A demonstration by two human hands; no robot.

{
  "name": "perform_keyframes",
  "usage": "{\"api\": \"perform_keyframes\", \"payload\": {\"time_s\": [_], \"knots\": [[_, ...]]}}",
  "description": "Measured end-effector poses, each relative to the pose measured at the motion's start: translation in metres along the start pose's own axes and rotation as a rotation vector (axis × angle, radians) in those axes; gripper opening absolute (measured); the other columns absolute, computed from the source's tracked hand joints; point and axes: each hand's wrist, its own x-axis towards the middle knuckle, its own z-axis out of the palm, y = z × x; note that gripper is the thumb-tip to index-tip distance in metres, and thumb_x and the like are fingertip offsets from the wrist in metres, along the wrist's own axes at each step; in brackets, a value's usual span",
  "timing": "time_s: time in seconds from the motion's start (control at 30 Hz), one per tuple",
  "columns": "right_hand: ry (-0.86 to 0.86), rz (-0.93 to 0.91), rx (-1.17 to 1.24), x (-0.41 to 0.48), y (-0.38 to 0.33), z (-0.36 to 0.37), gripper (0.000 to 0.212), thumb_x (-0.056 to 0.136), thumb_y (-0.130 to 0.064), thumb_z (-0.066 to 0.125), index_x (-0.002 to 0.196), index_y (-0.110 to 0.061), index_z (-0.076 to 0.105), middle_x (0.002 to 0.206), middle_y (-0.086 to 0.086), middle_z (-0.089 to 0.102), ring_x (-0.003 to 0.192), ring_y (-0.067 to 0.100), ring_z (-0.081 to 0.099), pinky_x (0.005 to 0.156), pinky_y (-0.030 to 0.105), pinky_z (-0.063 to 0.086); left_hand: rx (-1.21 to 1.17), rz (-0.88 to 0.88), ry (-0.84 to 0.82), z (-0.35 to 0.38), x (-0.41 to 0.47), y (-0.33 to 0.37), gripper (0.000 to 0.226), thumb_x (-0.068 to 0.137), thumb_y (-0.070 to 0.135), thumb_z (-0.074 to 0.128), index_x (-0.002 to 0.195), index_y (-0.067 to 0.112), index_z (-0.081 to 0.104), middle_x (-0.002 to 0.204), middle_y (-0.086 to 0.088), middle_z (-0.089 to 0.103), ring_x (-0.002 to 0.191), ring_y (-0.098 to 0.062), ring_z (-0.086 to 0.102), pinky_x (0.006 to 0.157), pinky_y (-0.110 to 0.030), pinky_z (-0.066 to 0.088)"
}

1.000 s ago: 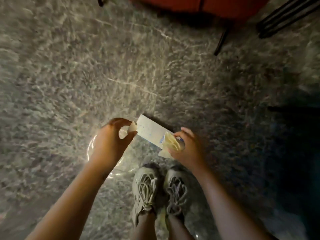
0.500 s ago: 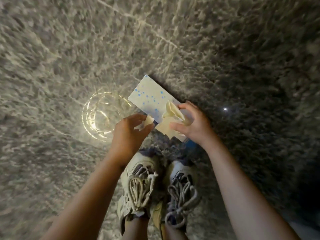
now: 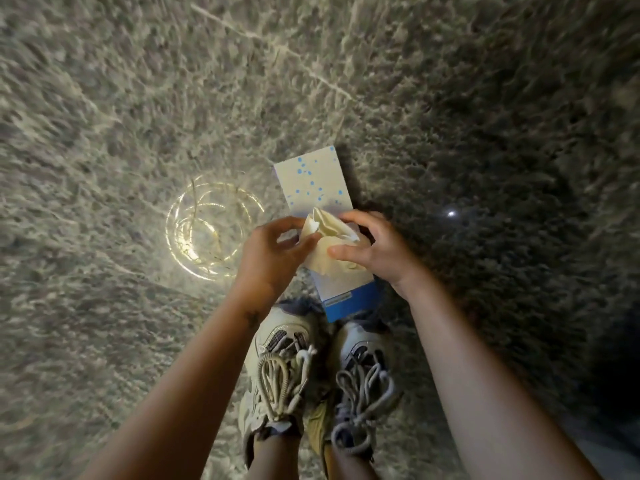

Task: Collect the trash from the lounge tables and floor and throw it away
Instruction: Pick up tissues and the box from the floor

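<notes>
Gathering trash | crumpled tissue (image 3: 327, 227) atop dotted tissue box (image 3: 311, 178), 12 o'clock of shoes (image 3: 280, 368) | left hand (image 3: 273, 254) fingers pinch tissue; right hand (image 3: 377, 251) fingers curl round box, thumb pinning tissue | judgement: tuck loose corners in, grip box firmly before walking.

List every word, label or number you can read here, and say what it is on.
The box, pale strip on its blue end: some print, too blurred to read.
Top of the box: blue dots only, no words.
The crumpled paper and shoes: nothing readable.
</notes>
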Motion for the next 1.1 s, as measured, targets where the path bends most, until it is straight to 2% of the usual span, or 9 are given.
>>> {"api": "perform_keyframes", "payload": {"time_s": [0.1, 0.23, 0.3, 0.47, 0.6, 0.7, 0.77, 0.87, 1.1], "knots": [[-0.029, -0.002, 0.085, -0.006, -0.002, -0.002, 0.045, 0.071, -0.011, 0.077, 0.113, -0.014, 0.061, 0.122, 0.008, 0.053, 0.111, 0.016, 0.05, 0.091, 0.025, 0.043, 0.016, 0.012, -0.021, 0.0, -0.002, 0.006, 0.01, 0.08, 0.014, 0.069, 0.083, 0.024, 0.069, 0.103, -0.005, 0.07, 0.101, -0.024, 0.064, 0.088, -0.043, 0.052], [-0.02, -0.044, 0.159, -0.017, -0.005, -0.006, 0.036, 0.07, -0.007, 0.077, 0.101, -0.017, 0.062, 0.108, 0.001, 0.059, 0.093, 0.006, 0.055, 0.079, 0.013, 0.044, 0.03, 0.037, -0.043, 0.001, -0.01, 0.014, 0.008, 0.081, 0.014, 0.068, 0.084, 0.021, 0.07, 0.1, -0.005, 0.07, 0.095, -0.023, 0.066, 0.087, -0.043, 0.052], [0.029, -0.066, 0.133, -0.023, -0.009, -0.007, 0.037, 0.068, -0.009, 0.079, 0.098, -0.021, 0.06, 0.113, 0.005, 0.054, 0.098, 0.01, 0.053, 0.08, 0.011, 0.043, 0.018, 0.042, -0.055, 0.001, -0.017, 0.02, 0.008, 0.082, 0.012, 0.067, 0.084, 0.019, 0.07, 0.098, -0.006, 0.07, 0.094, -0.022, 0.066, 0.086, -0.044, 0.053], [0.125, -0.116, 0.031, -0.062, -0.035, -0.024, 0.04, 0.065, -0.017, 0.082, 0.098, -0.025, 0.06, 0.125, 0.009, 0.042, 0.111, 0.018, 0.05, 0.094, 0.027, 0.044, -0.041, 0.116, -0.134, -0.002, -0.049, 0.052, 0.009, 0.083, 0.009, 0.065, 0.084, 0.017, 0.069, 0.08, 0.011, 0.071, 0.081, -0.01, 0.069, 0.067, -0.021, 0.053], [0.236, -0.181, -0.048, -0.116, -0.077, -0.051, 0.038, 0.064, -0.022, 0.083, 0.093, -0.027, 0.06, 0.114, 0.002, 0.041, 0.101, 0.011, 0.047, 0.081, 0.003, 0.038, 0.017, 0.226, -0.167, -0.007, -0.09, 0.106, 0.022, 0.082, 0.011, 0.067, 0.074, 0.031, 0.07, 0.073, 0.018, 0.07, 0.072, 0.0, 0.067, 0.059, -0.013, 0.048], [0.373, -0.209, -0.121, -0.162, -0.12, -0.081, 0.038, 0.062, -0.024, 0.084, 0.093, -0.025, 0.063, 0.109, -0.001, 0.037, 0.098, 0.005, 0.041, 0.076, -0.001, 0.033, 0.124, 0.33, -0.119, -0.014, -0.124, 0.162, 0.025, 0.081, 0.016, 0.069, 0.071, 0.039, 0.066, 0.079, 0.021, 0.068, 0.081, -0.004, 0.065, 0.072, -0.021, 0.051], [0.466, -0.223, -0.145, -0.195, -0.156, -0.105, 0.038, 0.06, -0.023, 0.085, 0.094, -0.022, 0.066, 0.106, -0.002, 0.036, 0.095, 0.003, 0.04, 0.079, 0.003, 0.034, 0.215, 0.423, -0.106, -0.018, -0.152, 0.209, 0.019, 0.081, 0.019, 0.069, 0.077, 0.037, 0.063, 0.086, 0.019, 0.066, 0.088, -0.005, 0.064, 0.075, -0.012, 0.048], [0.594, -0.254, -0.176, -0.245, -0.216, -0.144, 0.037, 0.058, -0.023, 0.085, 0.089, -0.025, 0.065, 0.106, -0.003, 0.037, 0.099, 0.012, 0.045, 0.085, 0.016, 0.035, 0.337, 0.566, -0.08, -0.019, -0.2, 0.285, 0.011, 0.082, 0.021, 0.068, 0.081, 0.032, 0.064, 0.09, 0.015, 0.066, 0.089, -0.002, 0.062, 0.067, -0.002, 0.042], [0.852, -0.32, -0.214, -0.378, -0.36, -0.234, 0.037, 0.057, -0.029, 0.083, 0.09, -0.021, 0.068, 0.105, -0.003, 0.037, 0.107, 0.027, 0.047, 0.092, 0.043, 0.041, 0.454, 0.865, -0.161, -0.005, -0.334, 0.467, 0.009, 0.081, 0.019, 0.068, 0.09, 0.019, 0.07, 0.089, 0.006, 0.07, 0.084, -0.004, 0.062, 0.075, -0.023, 0.051]]}}
